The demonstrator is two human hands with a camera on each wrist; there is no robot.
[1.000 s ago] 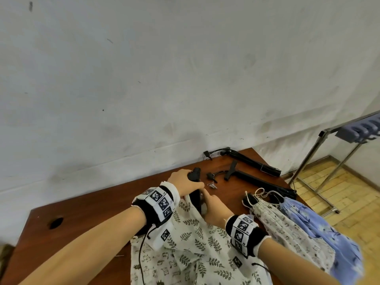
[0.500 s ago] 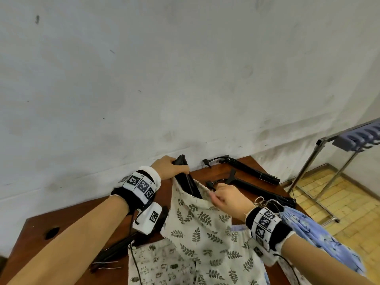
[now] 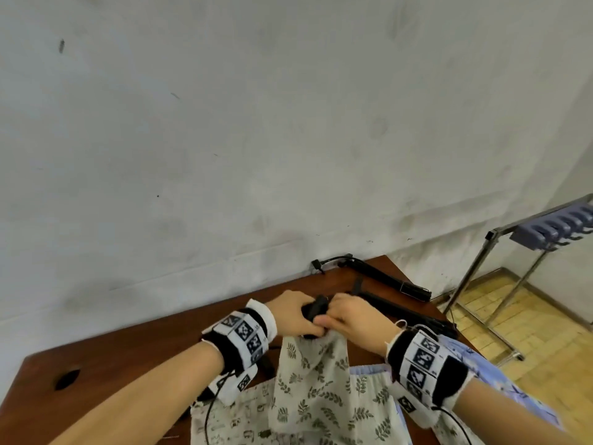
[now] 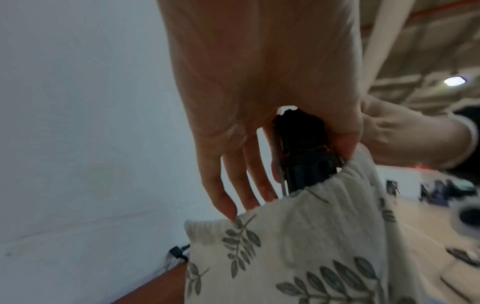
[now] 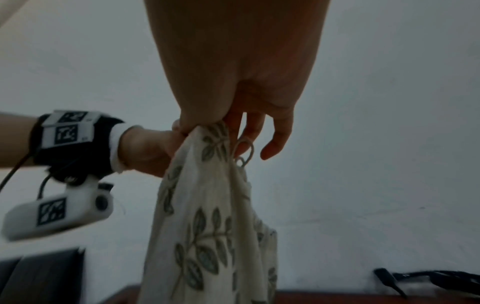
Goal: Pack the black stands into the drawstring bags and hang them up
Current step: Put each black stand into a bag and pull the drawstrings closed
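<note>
So both hands are up over the reddish-brown wooden table point(image 3: 134, 351), right against the scuffed white wall point(image 3: 256, 123). The left hand point(image 3: 296, 313) has the top of a black folded stand point(image 3: 316, 311) gripped between thumb and palm. In the left wrist view the other fingers point(image 4: 241, 185) hang fairly straight and a bit apart, their tips touching the bag's gathered rim. That stand is poking out of the mouth of a cream cotton drawstring bag with a grey-green leaf print point(image 3: 317, 380), most of it already down inside. The right hand point(image 3: 353, 319) is pinching the bag's top edge just beside the stand, thumb and forefinger pressed onto the fabric, while the remaining fingers point(image 5: 272, 139) sit loosely curved with a loop of white drawstring point(image 5: 244, 152) by them. The bag hangs from that pinch down over a second cream bag with small doodle prints point(image 3: 231, 419) lying flat on the table. A pale blue floral bag point(image 3: 465, 358) sits at the right edge. Two more long black stands point(image 3: 385, 277) lie near the far corner, one behind the other. Off to the right there's a chrome rack with a row of lavender hooks point(image 3: 552, 226).
</note>
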